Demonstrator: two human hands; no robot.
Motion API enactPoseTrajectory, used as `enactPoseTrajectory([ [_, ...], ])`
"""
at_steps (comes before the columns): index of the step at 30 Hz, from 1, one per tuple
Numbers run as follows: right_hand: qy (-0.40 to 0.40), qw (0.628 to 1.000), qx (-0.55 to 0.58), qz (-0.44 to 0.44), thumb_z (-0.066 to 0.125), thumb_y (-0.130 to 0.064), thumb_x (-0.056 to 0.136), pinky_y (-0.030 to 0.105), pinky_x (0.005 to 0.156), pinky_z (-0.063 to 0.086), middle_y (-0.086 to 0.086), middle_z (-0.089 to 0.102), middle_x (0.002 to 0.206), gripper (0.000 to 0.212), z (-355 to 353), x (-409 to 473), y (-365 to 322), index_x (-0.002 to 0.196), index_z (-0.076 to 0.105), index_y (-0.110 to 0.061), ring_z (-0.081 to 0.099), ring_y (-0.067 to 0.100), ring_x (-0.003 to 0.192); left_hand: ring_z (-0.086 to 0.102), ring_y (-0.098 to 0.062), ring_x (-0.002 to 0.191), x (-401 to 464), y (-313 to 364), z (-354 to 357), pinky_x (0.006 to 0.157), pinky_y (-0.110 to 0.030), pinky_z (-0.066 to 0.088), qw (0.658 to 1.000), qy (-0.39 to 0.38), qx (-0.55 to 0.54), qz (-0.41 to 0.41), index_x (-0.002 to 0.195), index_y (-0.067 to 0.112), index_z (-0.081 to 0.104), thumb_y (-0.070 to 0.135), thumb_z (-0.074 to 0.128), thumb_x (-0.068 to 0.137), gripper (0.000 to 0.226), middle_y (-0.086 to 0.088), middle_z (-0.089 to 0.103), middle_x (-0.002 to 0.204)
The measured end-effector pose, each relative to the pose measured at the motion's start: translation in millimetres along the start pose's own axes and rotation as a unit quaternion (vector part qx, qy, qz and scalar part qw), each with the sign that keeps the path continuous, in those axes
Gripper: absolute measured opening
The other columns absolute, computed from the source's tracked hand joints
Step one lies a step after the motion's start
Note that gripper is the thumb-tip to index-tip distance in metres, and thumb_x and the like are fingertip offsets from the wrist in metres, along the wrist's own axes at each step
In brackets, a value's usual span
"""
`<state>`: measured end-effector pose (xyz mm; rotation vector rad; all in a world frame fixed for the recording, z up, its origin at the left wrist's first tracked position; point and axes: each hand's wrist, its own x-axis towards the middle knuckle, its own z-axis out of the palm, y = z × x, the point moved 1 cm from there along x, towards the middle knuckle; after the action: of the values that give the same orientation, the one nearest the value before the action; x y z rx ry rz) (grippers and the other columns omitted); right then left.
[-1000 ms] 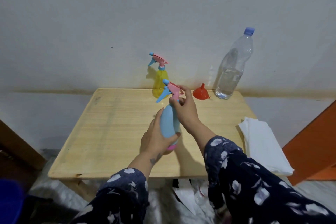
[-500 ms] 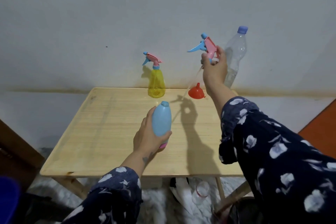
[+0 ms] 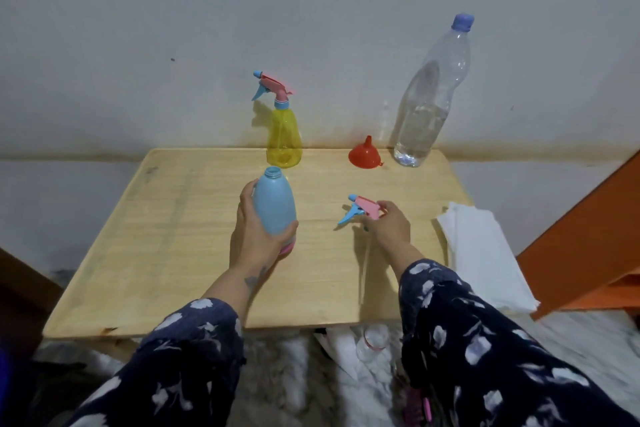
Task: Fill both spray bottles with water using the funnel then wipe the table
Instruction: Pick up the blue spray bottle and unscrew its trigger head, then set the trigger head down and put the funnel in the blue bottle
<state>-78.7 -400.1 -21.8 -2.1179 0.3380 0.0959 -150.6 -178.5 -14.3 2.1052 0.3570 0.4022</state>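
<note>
Two spray bottles are seen on or above the worktop [image 3: 166, 253]. The blue bottle [image 3: 274, 204], its neck open and uncapped, is gripped round the body by the left hand [image 3: 254, 236] near the worktop's centre, held upright with a slight tilt. Its spray head [image 3: 362, 208], pink with a blue trigger and nozzle, is pinched by the right hand [image 3: 389, 227] at about 3 o'clock from the blue bottle, low over the wood; whether it touches the surface cannot be told. The yellow bottle [image 3: 284, 139], with its own spray head fitted, is stood upright at 12 o'clock, at the far edge by the wall. The red funnel [image 3: 364, 154] is set mouth down at about 1 o'clock, just beside a tall clear water bottle [image 3: 426, 107] with a blue cap, partly filled. A folded white cloth [image 3: 485, 253] is laid over the worktop's edge at 3 o'clock. Both forearms are covered by dark flowered sleeves [image 3: 450, 322].
</note>
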Motion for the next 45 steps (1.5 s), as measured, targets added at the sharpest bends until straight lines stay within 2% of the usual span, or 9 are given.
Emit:
enactPoseTrajectory([
  [8, -0.036, 0.994, -0.105, 0.004, 0.059, -0.041, 0.084, 0.039, 0.094, 0.047, 0.004, 0.061, 0.125, 0.055, 23, -3, 29, 0.136, 0.047, -0.027, 0.056, 0.028, 0.114, 0.052, -0.030, 0.113, 18, -21, -7, 0.084, -0.052, 0.052, 0.999, 0.034, -0.004, -0.009, 0.133, 0.044, 0.015, 0.029, 0.084, 0.067, 0.097, -0.002, 0.040, 0.139],
  [12, 0.003, 0.991, -0.130, 0.029, 0.049, -0.057, 0.085, 0.043, 0.098, 0.041, 0.007, 0.055, 0.125, 0.057, 16, 1, 31, 0.136, 0.043, -0.033, 0.049, 0.031, 0.119, 0.051, -0.028, 0.111, 19, -28, -6, 0.083, -0.051, 0.053, 1.000, 0.022, -0.011, -0.016, 0.136, 0.043, 0.013, 0.030, 0.083, 0.070, 0.098, -0.001, 0.038, 0.139],
  [15, 0.044, 0.991, -0.120, 0.023, 0.047, -0.048, 0.089, 0.045, 0.101, 0.039, 0.009, 0.053, 0.128, 0.049, 8, 16, 20, 0.132, 0.047, -0.025, 0.046, 0.031, 0.122, 0.051, -0.028, 0.110, 15, -35, -3, 0.084, -0.048, 0.052, 1.000, 0.015, 0.005, -0.015, 0.139, 0.042, 0.010, 0.032, 0.082, 0.072, 0.098, 0.000, 0.036, 0.141],
  [20, 0.030, 0.995, -0.089, -0.027, 0.055, -0.036, 0.087, 0.046, 0.100, 0.043, 0.009, 0.056, 0.128, 0.046, 6, 60, 0, 0.130, 0.052, -0.018, 0.050, 0.028, 0.120, 0.052, -0.023, 0.101, 1, -45, 3, 0.080, -0.038, 0.048, 0.999, 0.022, 0.002, -0.033, 0.141, 0.044, 0.007, 0.035, 0.082, 0.072, 0.102, 0.003, 0.038, 0.137],
  [24, 0.015, 0.997, -0.052, -0.056, 0.060, -0.027, 0.089, 0.038, 0.104, 0.042, 0.008, 0.053, 0.137, 0.051, 7, 98, -15, 0.136, 0.047, -0.013, 0.050, 0.024, 0.126, 0.057, -0.027, 0.104, -3, -51, 5, 0.085, -0.047, 0.053, 0.999, 0.028, -0.018, -0.032, 0.137, 0.049, 0.007, 0.037, 0.085, 0.067, 0.106, 0.000, 0.042, 0.133],
  [27, 0.043, 0.997, -0.020, -0.055, 0.063, -0.022, 0.089, 0.031, 0.097, 0.042, 0.003, 0.058, 0.132, 0.050, 11, 129, -22, 0.136, 0.047, -0.014, 0.055, 0.020, 0.121, 0.057, -0.029, 0.106, -3, -52, 8, 0.084, -0.050, 0.053, 0.998, 0.037, -0.026, -0.052, 0.136, 0.051, 0.010, 0.044, 0.085, 0.063, 0.105, -0.002, 0.046, 0.134],
  [30, 0.075, 0.994, -0.014, -0.072, 0.069, -0.024, 0.085, 0.029, 0.094, 0.044, -0.003, 0.061, 0.122, 0.049, 21, 154, -23, 0.130, 0.050, -0.019, 0.059, 0.018, 0.113, 0.057, -0.029, 0.109, -3, -52, 11, 0.083, -0.049, 0.054, 0.998, 0.056, 0.001, -0.027, 0.136, 0.048, 0.013, 0.036, 0.087, 0.065, 0.104, -0.003, 0.046, 0.138],
  [38, 0.089, 0.988, -0.058, -0.111, 0.074, -0.033, 0.076, 0.042, 0.105, 0.042, 0.005, 0.058, 0.128, 0.063, 45, 192, -23, 0.131, 0.047, -0.018, 0.056, 0.028, 0.117, 0.053, -0.019, 0.104, -3, -58, 14, 0.077, -0.031, 0.045, 0.997, 0.053, 0.035, -0.043, 0.145, 0.033, 0.012, 0.036, 0.086, 0.065, 0.109, -0.005, 0.046, 0.140],
  [45, 0.065, 0.989, -0.035, -0.125, 0.076, -0.045, 0.068, 0.044, 0.105, 0.042, 0.002, 0.052, 0.130, 0.074, 41, 180, -30, 0.131, 0.044, -0.022, 0.055, 0.024, 0.116, 0.057, -0.024, 0.106, -4, -55, 13, 0.073, -0.035, 0.051, 0.997, 0.057, 0.030, -0.035, 0.136, 0.046, 0.015, 0.054, 0.081, 0.059, 0.101, -0.005, 0.046, 0.138],
])
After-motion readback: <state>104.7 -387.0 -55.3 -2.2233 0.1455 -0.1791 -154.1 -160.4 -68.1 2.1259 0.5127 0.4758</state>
